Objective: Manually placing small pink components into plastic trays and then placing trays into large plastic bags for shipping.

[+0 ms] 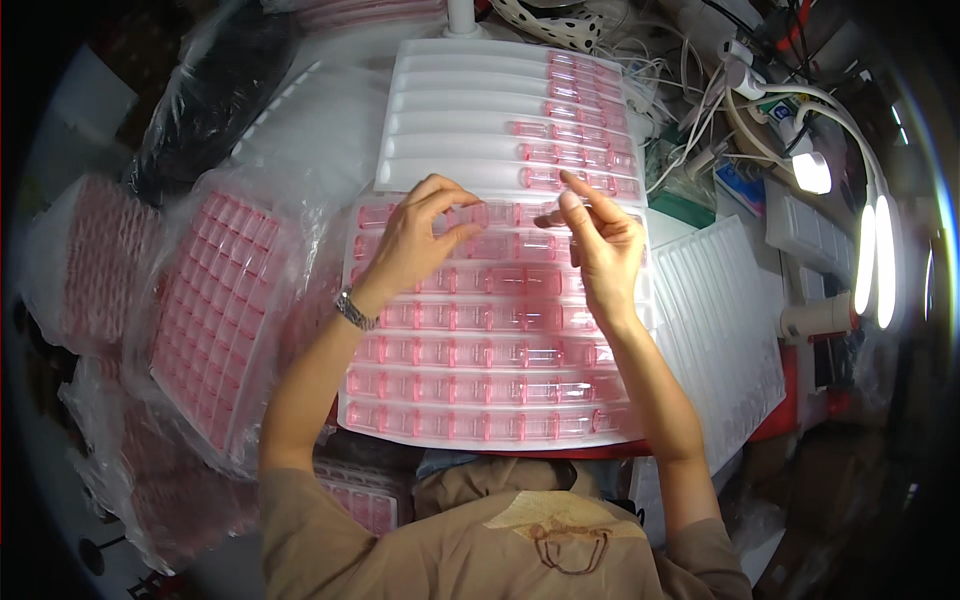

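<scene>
I've my left grip (418, 232) pinching a clear pink piece (470, 214), just right of my palm, long axis sideways over the near tray (480, 444). My right grip (612, 255) is farther off, fingers parted; holding anything? Can't tell. Pink pieces (504, 353) line the near tray; the far tray (450, 103) carries some rightward.

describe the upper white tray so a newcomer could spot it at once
Start from the large central tray holding rows of pink clear pieces, under the left hand and right hand. The upper white tray lies just beyond it, higher in the picture. Unlike that tray, its pieces sit only toward the right.
</scene>
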The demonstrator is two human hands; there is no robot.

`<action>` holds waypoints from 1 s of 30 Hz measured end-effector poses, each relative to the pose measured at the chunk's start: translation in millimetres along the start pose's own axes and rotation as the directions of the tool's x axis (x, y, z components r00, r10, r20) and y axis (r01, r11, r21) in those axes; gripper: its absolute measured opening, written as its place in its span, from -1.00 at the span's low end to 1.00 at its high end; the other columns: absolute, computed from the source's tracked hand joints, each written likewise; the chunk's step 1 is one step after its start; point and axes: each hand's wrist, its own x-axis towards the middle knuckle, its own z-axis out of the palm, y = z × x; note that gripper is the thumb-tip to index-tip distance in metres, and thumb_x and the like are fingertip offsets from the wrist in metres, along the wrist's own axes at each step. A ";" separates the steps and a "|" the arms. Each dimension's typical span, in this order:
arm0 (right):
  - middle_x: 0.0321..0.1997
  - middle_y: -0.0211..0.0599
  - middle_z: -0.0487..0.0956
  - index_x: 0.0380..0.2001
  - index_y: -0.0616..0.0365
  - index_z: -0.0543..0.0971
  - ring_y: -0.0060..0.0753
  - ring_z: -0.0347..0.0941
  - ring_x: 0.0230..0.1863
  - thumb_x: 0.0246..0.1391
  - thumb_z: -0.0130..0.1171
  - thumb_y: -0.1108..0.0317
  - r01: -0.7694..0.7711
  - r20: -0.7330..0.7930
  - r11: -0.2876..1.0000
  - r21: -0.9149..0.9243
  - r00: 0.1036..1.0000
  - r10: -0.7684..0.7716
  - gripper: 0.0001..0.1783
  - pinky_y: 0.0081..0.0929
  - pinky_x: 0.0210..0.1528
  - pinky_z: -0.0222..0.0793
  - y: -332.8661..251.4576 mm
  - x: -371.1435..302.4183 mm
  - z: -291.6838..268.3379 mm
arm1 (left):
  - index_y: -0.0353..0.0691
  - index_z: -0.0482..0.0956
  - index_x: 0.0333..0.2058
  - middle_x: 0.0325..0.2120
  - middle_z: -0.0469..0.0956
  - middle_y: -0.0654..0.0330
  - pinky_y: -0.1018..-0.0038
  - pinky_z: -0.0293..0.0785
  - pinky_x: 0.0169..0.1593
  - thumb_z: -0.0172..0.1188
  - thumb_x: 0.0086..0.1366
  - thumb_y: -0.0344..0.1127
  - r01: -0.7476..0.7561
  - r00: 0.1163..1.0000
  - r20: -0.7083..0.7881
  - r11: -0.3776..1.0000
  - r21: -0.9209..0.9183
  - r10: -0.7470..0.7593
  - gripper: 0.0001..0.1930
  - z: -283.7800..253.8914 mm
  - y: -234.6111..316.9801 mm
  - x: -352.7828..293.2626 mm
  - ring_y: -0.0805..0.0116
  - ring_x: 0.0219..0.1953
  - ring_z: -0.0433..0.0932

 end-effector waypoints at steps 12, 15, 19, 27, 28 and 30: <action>-0.54 -0.45 0.46 -0.16 0.25 0.54 -0.61 0.37 -0.55 0.16 0.00 0.23 -0.156 0.117 0.974 -0.167 0.977 0.177 -0.68 -0.62 -0.42 0.31 -4.8 4.9 -39.9 | -0.32 0.55 -0.28 -0.34 0.37 0.14 0.39 0.37 -0.21 0.27 0.02 -0.44 0.023 0.999 -0.046 0.964 0.267 -0.011 -0.75 -6.9 -4.4 1.3 0.18 -0.31 0.43; -0.43 -0.41 0.45 -0.11 0.28 0.48 -0.58 0.38 -0.50 0.15 -0.03 0.31 -0.255 0.088 0.967 -0.022 0.963 0.256 -0.68 -0.61 -0.34 0.33 -11.2 4.9 -42.1 | -0.29 0.56 -0.26 -0.34 0.41 0.20 0.35 0.41 -0.21 0.31 -0.03 -0.40 0.021 0.986 0.153 0.964 0.264 -0.063 -0.71 3.0 -25.7 12.5 0.19 -0.30 0.43; -0.26 -0.28 0.52 -0.06 0.33 0.44 -0.46 0.51 -0.32 0.07 0.00 0.48 -0.263 0.237 0.964 -0.043 0.935 0.265 -0.67 -0.53 -0.15 0.41 -8.8 -7.4 -47.4 | -0.24 0.58 -0.26 -0.29 0.43 0.24 0.34 0.38 -0.17 0.32 -0.03 -0.34 0.150 0.977 0.120 0.966 0.211 -0.178 -0.70 -1.7 -24.0 1.0 0.23 -0.25 0.42; -0.36 -0.16 0.63 -0.13 0.38 0.53 -0.56 0.54 -0.32 0.01 0.22 0.44 -0.159 0.063 0.987 0.030 0.986 0.156 -0.66 -0.62 -0.17 0.44 0.0 -20.5 -0.1 | -0.24 0.54 -0.25 -0.29 0.49 0.26 0.39 0.32 -0.15 0.29 0.03 -0.38 -0.163 0.986 0.107 0.892 0.423 0.130 -0.73 -15.0 -0.1 -26.5 0.33 -0.19 0.43; -0.36 -0.17 0.63 -0.15 0.37 0.54 -0.57 0.54 -0.34 0.01 0.21 0.45 -0.120 0.049 0.991 0.054 0.992 0.117 -0.69 -0.63 -0.20 0.45 4.5 -23.2 7.1 | -0.24 0.54 -0.25 -0.29 0.49 0.26 0.39 0.32 -0.15 0.29 0.03 -0.38 -0.180 0.983 0.118 0.893 0.413 0.144 -0.73 -7.5 8.4 -27.5 0.33 -0.19 0.43; -0.35 -0.15 0.63 -0.15 0.36 0.55 -0.52 0.55 -0.36 0.00 0.22 0.46 0.051 -0.032 0.992 -0.114 0.998 -0.055 -0.69 -0.60 -0.24 0.47 7.3 -30.8 20.2 | -0.27 0.48 -0.22 -0.26 0.49 0.23 0.45 0.38 -0.15 0.23 0.11 -0.46 0.172 0.984 0.089 0.956 -0.239 -0.155 -0.77 8.3 38.0 -32.9 0.37 -0.22 0.47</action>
